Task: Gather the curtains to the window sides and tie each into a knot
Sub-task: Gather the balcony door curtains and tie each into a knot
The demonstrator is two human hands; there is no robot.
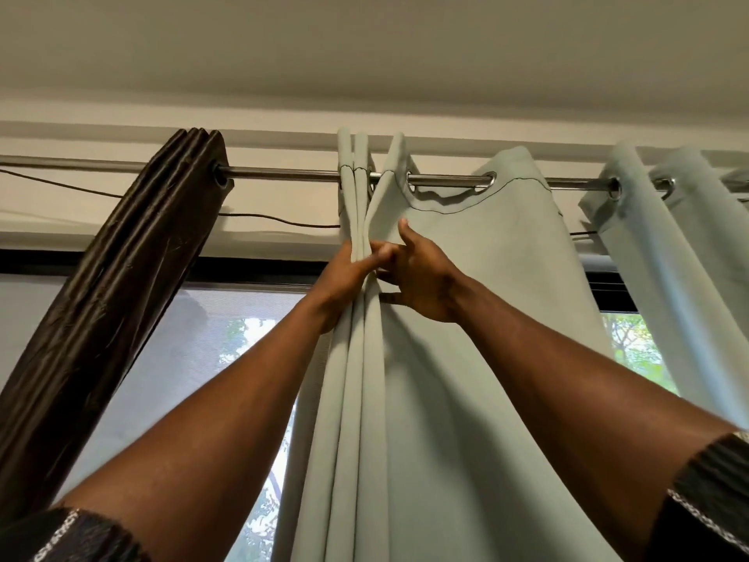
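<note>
The left hand (344, 277) grips the gathered pleats of the pale green curtain (466, 358), its fingers wrapped round the bundle. Touching it on the right, the right hand (419, 285) curls its fingers into the next fold, thumb raised. Above both hands the curtain hangs by metal eyelets from a steel rod (283, 174), and a thin wire (263, 217) sags just beneath. Left of the hands a brown curtain (121, 277) is bunched together. Behind them is a screened window (182, 358), and overhead a cream ceiling (364, 54).
</note>
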